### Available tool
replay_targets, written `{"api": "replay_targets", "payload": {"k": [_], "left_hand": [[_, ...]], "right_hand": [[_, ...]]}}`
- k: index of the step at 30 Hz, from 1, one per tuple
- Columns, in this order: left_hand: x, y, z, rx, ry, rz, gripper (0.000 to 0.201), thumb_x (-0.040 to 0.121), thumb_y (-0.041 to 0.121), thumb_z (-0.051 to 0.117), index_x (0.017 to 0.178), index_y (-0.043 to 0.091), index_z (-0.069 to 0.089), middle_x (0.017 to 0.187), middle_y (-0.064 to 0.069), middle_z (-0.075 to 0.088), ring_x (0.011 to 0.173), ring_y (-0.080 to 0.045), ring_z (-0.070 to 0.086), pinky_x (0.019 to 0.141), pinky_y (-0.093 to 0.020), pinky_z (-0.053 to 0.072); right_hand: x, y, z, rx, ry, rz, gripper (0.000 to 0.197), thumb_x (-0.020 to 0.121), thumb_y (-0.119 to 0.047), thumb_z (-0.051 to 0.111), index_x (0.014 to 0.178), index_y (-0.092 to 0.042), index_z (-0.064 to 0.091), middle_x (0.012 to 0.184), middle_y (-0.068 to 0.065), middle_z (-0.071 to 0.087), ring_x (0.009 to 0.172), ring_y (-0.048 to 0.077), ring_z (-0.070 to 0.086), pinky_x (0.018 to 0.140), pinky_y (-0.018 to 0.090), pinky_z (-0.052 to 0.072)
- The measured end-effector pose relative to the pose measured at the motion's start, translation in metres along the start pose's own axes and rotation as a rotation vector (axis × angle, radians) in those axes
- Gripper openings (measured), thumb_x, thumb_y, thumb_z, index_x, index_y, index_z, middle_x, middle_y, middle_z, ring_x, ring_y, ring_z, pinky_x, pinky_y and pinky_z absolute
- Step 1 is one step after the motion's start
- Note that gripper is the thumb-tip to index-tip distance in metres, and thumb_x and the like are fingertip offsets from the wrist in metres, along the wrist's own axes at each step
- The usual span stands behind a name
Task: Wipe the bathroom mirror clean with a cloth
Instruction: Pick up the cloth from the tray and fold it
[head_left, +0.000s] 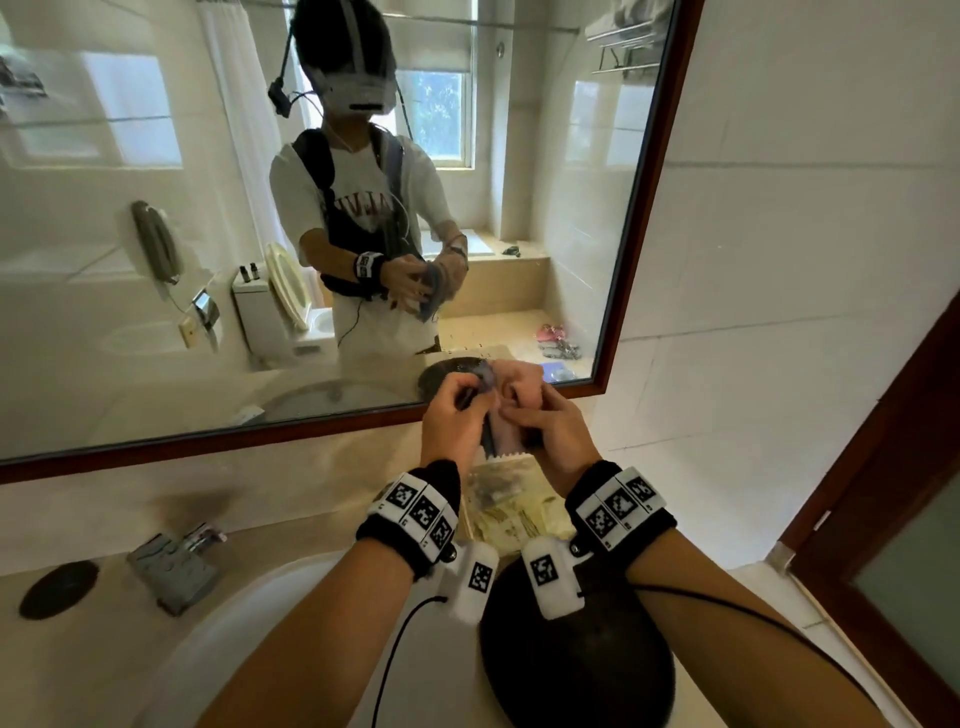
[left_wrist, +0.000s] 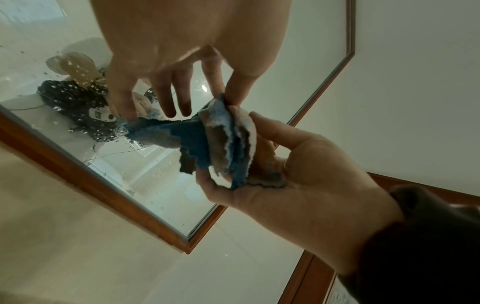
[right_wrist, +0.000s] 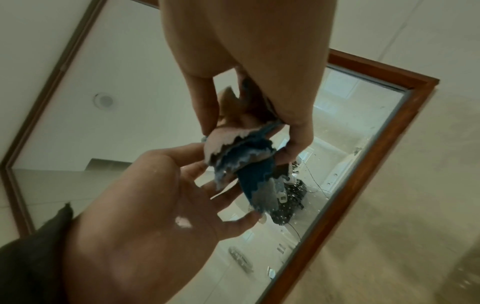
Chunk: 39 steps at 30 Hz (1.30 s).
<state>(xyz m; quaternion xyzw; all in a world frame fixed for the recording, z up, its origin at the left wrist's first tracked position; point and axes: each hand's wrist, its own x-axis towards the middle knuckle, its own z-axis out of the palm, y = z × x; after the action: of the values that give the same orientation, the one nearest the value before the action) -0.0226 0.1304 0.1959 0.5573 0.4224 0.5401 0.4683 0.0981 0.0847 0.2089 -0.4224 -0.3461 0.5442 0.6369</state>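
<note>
**Holding a folded blue cloth in front of the wet mirror**

Gripping from both sides, the left hand (head_left: 451, 415) and right hand (head_left: 551, 422) hold a small cloth (head_left: 489, 410) between them, raised above the counter (head_left: 291, 483) and close to the lower right corner of the mirror (head_left: 156, 260), but not touching the glass. The cloth is bunched into several layers: one face is deep blue, others look greyish-brown or pale, almost white, and its edges are cut in a zigzag. In the left wrist view the cloth (left_wrist: 221, 142) fans out in folds, with one blue corner stretched toward the left hand's fingertips (left_wrist: 127, 114), which pinch it, while the thumb pinches the top of the folds. The right hand (left_wrist: 293, 174) curls its thumb and fingers around the stacked folds. In the right wrist view the same bundle (right_wrist: 244, 160) hangs between the right hand's thumb and fingers (right_wrist: 205, 125), and the left hand's (right_wrist: 161, 205) fingers, loosely bent, take the lower part.

The mirror has a reddish-brown wooden frame (head_left: 644, 218), and water droplets speckle the glass (left_wrist: 85, 115) near its bottom edge. It reflects the person standing at the sink with the cloth in both hands. Below the hands lie a pale plastic packet (head_left: 514, 509) on the counter, a chrome tap (head_left: 174, 564) to the left, and a white basin (head_left: 291, 623).
</note>
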Motion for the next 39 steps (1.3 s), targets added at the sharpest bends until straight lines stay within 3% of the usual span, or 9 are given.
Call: {"api": "replay_targets", "payload": {"k": [4,9,14,18,24,28,33,36,39], "left_hand": [[0.018,0.014,-0.003,-0.070,-0.017,0.017,0.017,0.089,0.007,0.065,0.083,0.023,0.063,0.085,-0.002,0.068,0.085,-0.021,0.063,0.080,-0.039,0.051],[0.038,0.030,0.003,-0.054,-0.073,0.022,0.013,0.085,0.014,0.067,0.081,0.025,0.071,0.086,-0.001,0.072,0.087,-0.024,0.066,0.078,-0.038,0.054],[0.056,0.050,0.022,0.097,-0.093,0.084,0.009,0.088,0.023,0.067,0.088,0.027,0.075,0.096,0.000,0.073,0.094,-0.021,0.066,0.083,-0.034,0.054],[0.066,0.067,0.042,0.183,-0.128,0.095,0.015,0.084,0.041,0.063,0.074,0.039,0.074,0.088,0.004,0.074,0.091,-0.021,0.067,0.083,-0.038,0.055],[0.092,0.083,0.075,0.294,-0.167,0.252,0.028,0.085,0.043,0.058,0.089,0.022,0.076,0.088,0.001,0.073,0.086,-0.020,0.065,0.080,-0.038,0.051],[0.106,0.091,0.095,0.331,-0.149,0.208,0.038,0.069,0.053,0.057,0.079,0.021,0.075,0.088,-0.004,0.071,0.088,-0.028,0.064,0.080,-0.039,0.050],[0.116,0.109,0.101,0.411,-0.191,0.238,0.016,0.090,0.023,0.062,0.097,0.016,0.075,0.107,-0.003,0.067,0.098,-0.022,0.061,0.091,-0.034,0.048],[0.124,0.130,0.097,0.527,-0.158,0.354,0.020,0.093,0.022,0.060,0.096,0.010,0.076,0.111,0.001,0.064,0.104,-0.017,0.058,0.095,-0.031,0.045],[0.140,0.150,0.089,0.616,-0.084,0.503,0.021,0.092,0.031,0.062,0.098,0.016,0.076,0.116,-0.002,0.064,0.107,-0.018,0.057,0.098,-0.038,0.045]], "right_hand": [[0.009,-0.016,0.012,0.067,-0.042,-0.015,0.033,0.091,-0.014,0.059,0.119,0.003,0.059,0.110,0.026,0.061,0.106,0.034,0.060,0.091,0.044,0.049],[0.021,-0.044,0.010,0.273,0.008,0.085,0.053,0.097,-0.047,0.051,0.125,-0.005,0.063,0.111,0.017,0.069,0.113,0.033,0.062,0.106,0.050,0.044],[0.036,-0.074,0.003,0.305,-0.064,0.120,0.044,0.100,-0.037,0.046,0.113,-0.002,0.071,0.114,0.016,0.068,0.107,0.026,0.065,0.107,0.040,0.043],[0.056,-0.090,-0.015,0.464,-0.043,0.178,0.047,0.099,-0.042,0.046,0.127,-0.008,0.063,0.119,0.015,0.067,0.099,0.025,0.067,0.086,0.036,0.056],[0.082,-0.114,-0.039,0.558,-0.180,0.217,0.041,0.101,-0.028,0.043,0.115,0.000,0.069,0.117,0.020,0.067,0.107,0.029,0.065,0.101,0.040,0.049],[0.098,-0.126,-0.046,0.530,-0.216,0.220,0.048,0.094,-0.014,0.053,0.141,-0.004,0.050,0.132,0.018,0.055,0.118,0.027,0.057,0.100,0.037,0.049],[0.115,-0.145,-0.051,0.446,-0.238,0.158,0.058,0.075,-0.005,0.063,0.133,-0.008,0.055,0.118,0.020,0.059,0.097,0.026,0.059,0.083,0.031,0.053],[0.125,-0.157,-0.050,0.356,-0.243,0.108,0.048,0.087,0.002,0.048,0.132,-0.011,0.058,0.119,0.022,0.062,0.104,0.032,0.061,0.084,0.039,0.055],[0.131,-0.177,-0.041,0.254,-0.207,0.025,0.044,0.094,0.002,0.042,0.134,-0.009,0.056,0.113,0.019,0.063,0.095,0.028,0.063,0.067,0.035,0.059]]}}
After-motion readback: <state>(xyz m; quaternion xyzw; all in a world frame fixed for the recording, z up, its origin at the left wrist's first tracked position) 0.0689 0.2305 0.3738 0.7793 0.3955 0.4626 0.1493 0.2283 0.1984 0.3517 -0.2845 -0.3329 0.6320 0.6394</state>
